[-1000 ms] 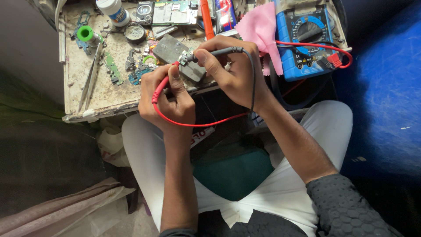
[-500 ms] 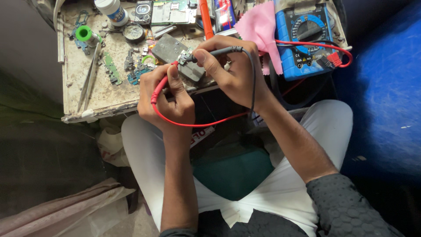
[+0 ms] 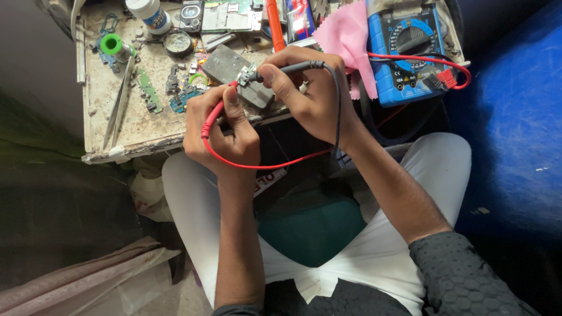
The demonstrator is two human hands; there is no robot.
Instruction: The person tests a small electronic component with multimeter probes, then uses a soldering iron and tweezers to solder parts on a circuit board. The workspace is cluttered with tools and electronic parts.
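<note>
Seen from above, a seated person works at a small, scuffed white workbench (image 3: pixel 111 134) littered with electronic parts. The left hand (image 3: pixel 225 131) is curled closed around a slim red plastic test probe (image 3: pixel 215 111), pinched between thumb and fingers like a pen; its thin red lead (image 3: pixel 263 165) loops down below the bench edge. The right hand (image 3: pixel 310 93) is likewise closed around a slim grey-black test probe (image 3: pixel 290 67), whose dark lead runs over the back of the hand. Both probe tips meet on a small pale circuit part (image 3: pixel 243 79) that sits on a flat, dark grey rectangular block (image 3: pixel 225 63) near the bench's front edge, between the two hands. The part is tiny and its details cannot be made out. To the right lies a blue box-shaped multimeter (image 3: pixel 410 47) with a round dial, just beside a pink cloth (image 3: pixel 348 32). Farther left on the bench lie metal tweezers (image 3: pixel 119 102), a green spool (image 3: pixel 111 45) and small green circuit boards (image 3: pixel 146 90).
</note>
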